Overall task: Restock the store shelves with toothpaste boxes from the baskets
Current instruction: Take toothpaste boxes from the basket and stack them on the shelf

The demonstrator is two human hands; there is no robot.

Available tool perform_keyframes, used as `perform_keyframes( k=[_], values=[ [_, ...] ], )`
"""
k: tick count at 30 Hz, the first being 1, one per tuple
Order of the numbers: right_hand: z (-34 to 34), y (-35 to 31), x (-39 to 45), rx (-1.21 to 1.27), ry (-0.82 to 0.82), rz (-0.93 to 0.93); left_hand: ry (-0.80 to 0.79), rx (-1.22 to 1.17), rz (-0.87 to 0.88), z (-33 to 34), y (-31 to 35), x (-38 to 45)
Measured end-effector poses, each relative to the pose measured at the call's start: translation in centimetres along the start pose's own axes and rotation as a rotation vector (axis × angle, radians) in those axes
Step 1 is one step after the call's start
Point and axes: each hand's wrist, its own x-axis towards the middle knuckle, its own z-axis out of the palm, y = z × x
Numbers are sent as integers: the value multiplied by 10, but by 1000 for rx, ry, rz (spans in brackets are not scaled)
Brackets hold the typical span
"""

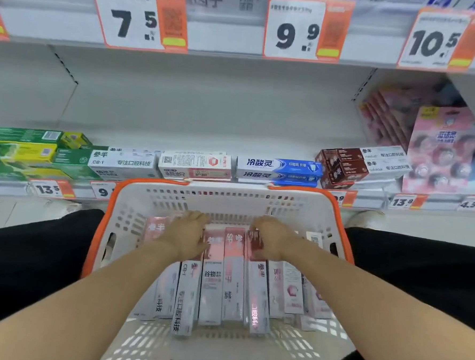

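A white basket with an orange rim (257, 197) sits between my knees, below the shelf. Several pink and white toothpaste boxes (210, 289) lie side by side in it, lengthwise. My left hand (188, 232) lies on the far ends of the left boxes, fingers curled down over them. My right hand (274, 237) grips the far end of a dark pink box (256, 246), thumb on its left side. Two pink boxes (226, 246) lie between the hands. The shelf (207, 116) above the front row is mostly bare.
A low front row of boxes stands on the shelf: green ones (24, 150), white ones (195, 164), blue ones (278, 170), brown ones (343, 165). Pink packs (438, 150) stand at the right. Price tags (293, 27) hang on the upper shelf edge.
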Motion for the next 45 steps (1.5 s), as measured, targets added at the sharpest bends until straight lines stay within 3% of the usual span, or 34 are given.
perform_keyframes(
  k=[4, 9, 14, 21, 25, 32, 37, 45],
  values=[
    [5, 17, 4, -135, 14, 54, -63, 81, 6, 25, -4, 9],
    [-3, 29, 1, -287, -81, 120, -98, 83, -11, 24, 1, 24],
    [13, 6, 11, -403, 87, -39, -81, 83, -49, 18, 1, 19],
    [34, -17, 21, -162, 44, -8, -44, -176, -71, -11, -8, -2],
    [32, -35, 29, 180, 81, 118, -141, -587, -141, -8, -11, -17],
    [51, -38, 20, 284, -97, 114, -135, -1030, -234, -19, -17, -25],
    [68, -37, 11, 281, -249, 153, -68, -1070, -310, -9, -19, -29],
    [74, -40, 11, 393, -222, 202, -23, -1124, -409, -4, -40, -40]
  ],
)
